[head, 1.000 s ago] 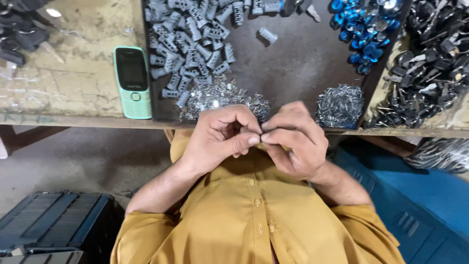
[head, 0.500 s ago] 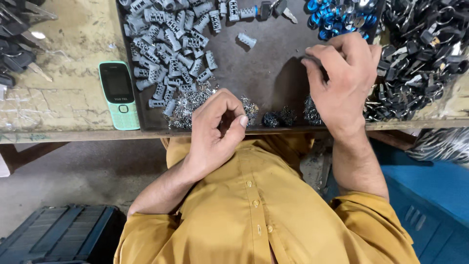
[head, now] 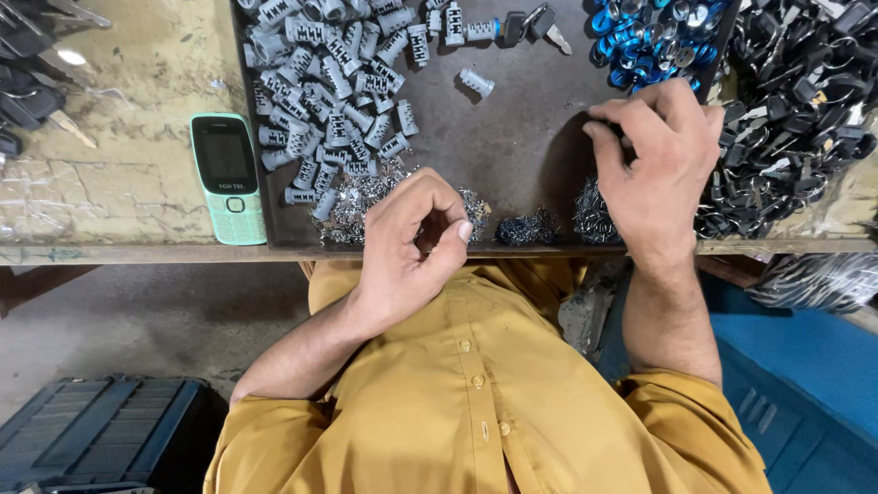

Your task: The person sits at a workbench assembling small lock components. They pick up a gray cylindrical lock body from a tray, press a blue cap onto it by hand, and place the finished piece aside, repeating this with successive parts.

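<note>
1. The left hand [head: 407,252] is at the front edge of the dark metal tray [head: 521,151], at about 6 o'clock of the tray. Its fingers are curled, and the thumb and the first finger make a loose ring. I cannot tell if something small is pinched between them.
2. This hand is just over a pile of small shiny metal springs [head: 361,197], which lies near the tray's front edge.
3. The right hand [head: 658,165] lies palm down at 3 o'clock of the tray. Its fingers are bent, the tips press down on the tray surface, and what is under them is hidden.
4. Just beside this hand, at 7 o'clock from it, there are two more small heaps of springs [head: 549,224].
5. A big heap of grey lock cylinders [head: 329,82] fills the tray at 10 to 12 o'clock. One cylinder [head: 476,82] lies alone, near the middle.
6. Blue rings [head: 645,37] are at 1 o'clock, and black keys [head: 796,101] are at 3 o'clock, outside the tray.
7. A green mobile phone [head: 229,178] lies on the workbench [head: 119,165], at 9 o'clock of the tray.
</note>
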